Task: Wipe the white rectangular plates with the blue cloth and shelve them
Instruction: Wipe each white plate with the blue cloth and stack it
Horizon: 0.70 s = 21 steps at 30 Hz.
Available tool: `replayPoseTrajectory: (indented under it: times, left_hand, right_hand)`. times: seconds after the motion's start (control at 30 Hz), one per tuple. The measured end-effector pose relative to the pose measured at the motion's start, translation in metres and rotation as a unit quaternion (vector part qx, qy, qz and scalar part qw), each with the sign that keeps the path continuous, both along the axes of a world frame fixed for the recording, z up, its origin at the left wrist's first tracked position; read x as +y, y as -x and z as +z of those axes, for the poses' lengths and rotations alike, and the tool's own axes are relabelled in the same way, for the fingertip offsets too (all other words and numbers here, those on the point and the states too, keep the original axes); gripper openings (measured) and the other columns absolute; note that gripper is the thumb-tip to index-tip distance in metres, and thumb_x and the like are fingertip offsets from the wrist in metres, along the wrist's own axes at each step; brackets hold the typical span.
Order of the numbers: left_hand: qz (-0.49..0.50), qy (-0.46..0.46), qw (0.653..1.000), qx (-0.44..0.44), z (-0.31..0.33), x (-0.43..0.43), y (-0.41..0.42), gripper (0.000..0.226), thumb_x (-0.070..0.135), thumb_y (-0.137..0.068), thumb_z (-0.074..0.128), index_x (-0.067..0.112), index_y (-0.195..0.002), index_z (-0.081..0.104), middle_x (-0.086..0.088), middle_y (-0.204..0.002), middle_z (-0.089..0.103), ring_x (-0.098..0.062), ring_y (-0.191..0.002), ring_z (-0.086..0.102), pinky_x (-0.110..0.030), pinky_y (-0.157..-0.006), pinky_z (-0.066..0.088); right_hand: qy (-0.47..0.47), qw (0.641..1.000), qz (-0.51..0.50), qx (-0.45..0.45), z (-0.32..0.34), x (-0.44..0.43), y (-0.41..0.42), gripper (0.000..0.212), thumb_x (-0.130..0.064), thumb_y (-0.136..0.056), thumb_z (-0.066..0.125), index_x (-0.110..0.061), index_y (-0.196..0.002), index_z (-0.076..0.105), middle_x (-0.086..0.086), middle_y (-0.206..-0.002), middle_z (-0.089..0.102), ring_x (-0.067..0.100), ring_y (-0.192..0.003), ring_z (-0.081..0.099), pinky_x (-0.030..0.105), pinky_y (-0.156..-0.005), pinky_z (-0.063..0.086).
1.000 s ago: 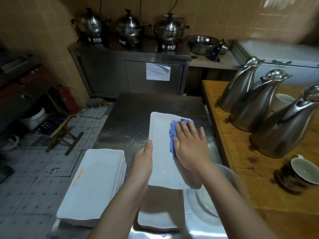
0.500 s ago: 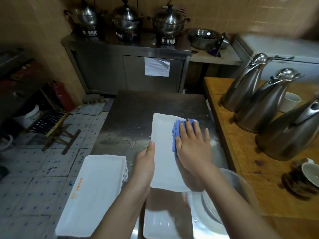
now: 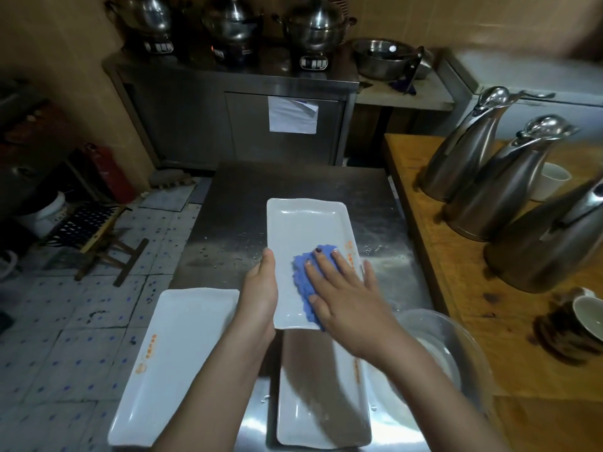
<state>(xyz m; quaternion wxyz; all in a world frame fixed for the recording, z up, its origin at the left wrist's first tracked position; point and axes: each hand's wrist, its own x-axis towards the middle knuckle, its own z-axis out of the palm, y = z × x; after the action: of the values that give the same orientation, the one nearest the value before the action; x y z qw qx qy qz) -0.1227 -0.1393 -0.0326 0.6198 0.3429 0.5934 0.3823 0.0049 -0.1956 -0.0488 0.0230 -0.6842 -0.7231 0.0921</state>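
Steadying the white plate (image 3: 306, 230) at frame centre, the left hand (image 3: 261, 288) grasps its left edge, apparently to stop it sliding, while the right hand (image 3: 349, 298), fingers straight and spread, presses the blue cloth (image 3: 303, 275) on its lower right; a plate stack (image 3: 176, 360) lies lower left

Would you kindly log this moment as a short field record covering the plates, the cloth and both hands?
Plate in work: white rectangular plate, near end overlapping a second white plate
Cloth: blue cloth, flat on that plate
Right hand: pressing the cloth, fingers straight
Left hand: holding the plate's left edge, thumb on rim
Left of hands: stack of white plates
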Motion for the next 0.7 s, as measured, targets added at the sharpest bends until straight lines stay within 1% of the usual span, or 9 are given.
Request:
replayPoseTrajectory:
  times: [0.1,0.2,0.23,0.3,0.37,0.47,0.53,0.6,0.7]
  left_hand:
    - [-0.011,-0.012,1.000,0.011,-0.002,0.000,0.002,0.041,0.048,-0.097,0.035,0.022,-0.081,0.062,0.004,-0.072,0.071,-0.015,-0.059,0.069,-0.023,-0.050,0.054]
    - [-0.032,-0.015,0.999,0.019,-0.002,-0.004,0.001,0.039,0.049,-0.096,0.037,0.024,-0.082,0.063,0.001,-0.082,0.072,-0.019,-0.071,0.070,-0.032,-0.064,0.058]
    - [-0.033,-0.013,0.999,0.020,-0.003,-0.004,0.003,0.039,0.051,-0.095,0.037,0.025,-0.082,0.063,0.001,-0.081,0.073,-0.019,-0.072,0.071,-0.033,-0.065,0.058]
    - [-0.032,-0.015,0.999,0.020,-0.004,-0.004,0.006,0.039,0.051,-0.095,0.038,0.025,-0.081,0.064,0.007,-0.069,0.072,-0.015,-0.065,0.071,-0.029,-0.058,0.057]
    - [-0.020,-0.021,0.999,0.015,-0.004,-0.002,0.008,0.041,0.048,-0.096,0.038,0.022,-0.079,0.064,0.008,-0.063,0.071,-0.013,-0.059,0.069,-0.024,-0.052,0.054]
    - [-0.009,-0.011,1.000,0.017,-0.008,-0.003,0.006,0.042,0.047,-0.097,0.034,0.023,-0.078,0.062,0.003,-0.073,0.069,-0.017,-0.063,0.067,-0.024,-0.054,0.052]
    - [-0.016,-0.020,0.999,0.035,-0.010,-0.005,0.003,0.041,0.047,-0.098,0.032,0.027,-0.076,0.060,0.003,-0.076,0.066,-0.015,-0.067,0.065,-0.023,-0.054,0.051]
    - [-0.023,-0.035,0.998,0.038,-0.009,-0.007,-0.001,0.039,0.044,-0.099,0.032,0.028,-0.075,0.059,0.004,-0.077,0.065,-0.014,-0.071,0.064,-0.021,-0.057,0.052]
    - [-0.032,-0.022,0.999,0.030,-0.003,-0.007,-0.003,0.040,0.043,-0.098,0.036,0.020,-0.081,0.063,-0.004,-0.085,0.069,-0.025,-0.080,0.067,-0.035,-0.077,0.055]
  right_hand:
    - [-0.031,0.996,-0.057,-0.055,-0.002,0.015,-0.018,0.054,-0.040,-0.100,0.009,-0.029,-0.151,-0.003,-0.008,-0.159,-0.011,0.014,-0.144,-0.019,0.048,-0.110,-0.017]
    - [-0.077,0.988,-0.120,-0.057,0.002,0.034,-0.024,0.053,-0.038,-0.100,0.010,-0.025,-0.152,0.005,-0.003,-0.160,-0.005,0.018,-0.145,-0.016,0.046,-0.110,-0.019]
    - [-0.081,0.987,-0.134,-0.047,0.002,0.035,-0.024,0.054,-0.038,-0.100,0.011,-0.024,-0.152,0.006,-0.003,-0.160,-0.005,0.019,-0.145,-0.016,0.044,-0.110,-0.019]
    - [-0.068,0.988,-0.128,-0.043,-0.004,0.026,-0.018,0.055,-0.039,-0.100,0.011,-0.024,-0.151,-0.001,-0.001,-0.159,-0.010,0.021,-0.144,-0.020,0.044,-0.109,-0.018]
    - [-0.047,0.994,-0.095,-0.035,-0.012,0.006,-0.003,0.057,-0.040,-0.099,0.010,-0.023,-0.150,-0.008,-0.001,-0.158,-0.016,0.018,-0.139,-0.029,0.044,-0.109,-0.018]
    - [-0.010,0.999,-0.037,0.026,-0.014,-0.007,0.019,0.057,-0.041,-0.100,0.011,-0.027,-0.149,-0.013,-0.006,-0.156,-0.022,0.007,-0.125,-0.040,0.039,-0.106,-0.023]
    - [-0.011,0.999,-0.003,0.039,-0.009,-0.001,0.028,0.056,-0.041,-0.100,0.013,-0.028,-0.150,-0.010,-0.008,-0.156,-0.021,0.004,-0.129,-0.038,0.037,-0.105,-0.024]
    - [-0.028,0.999,-0.001,0.025,-0.004,0.010,0.029,0.056,-0.040,-0.100,0.014,-0.028,-0.151,-0.006,-0.007,-0.158,-0.017,0.009,-0.139,-0.028,0.041,-0.107,-0.023]
    - [-0.051,0.996,-0.071,-0.025,0.001,0.025,0.012,0.055,-0.040,-0.100,0.010,-0.027,-0.151,-0.004,-0.004,-0.159,-0.013,0.016,-0.144,-0.018,0.049,-0.108,-0.021]
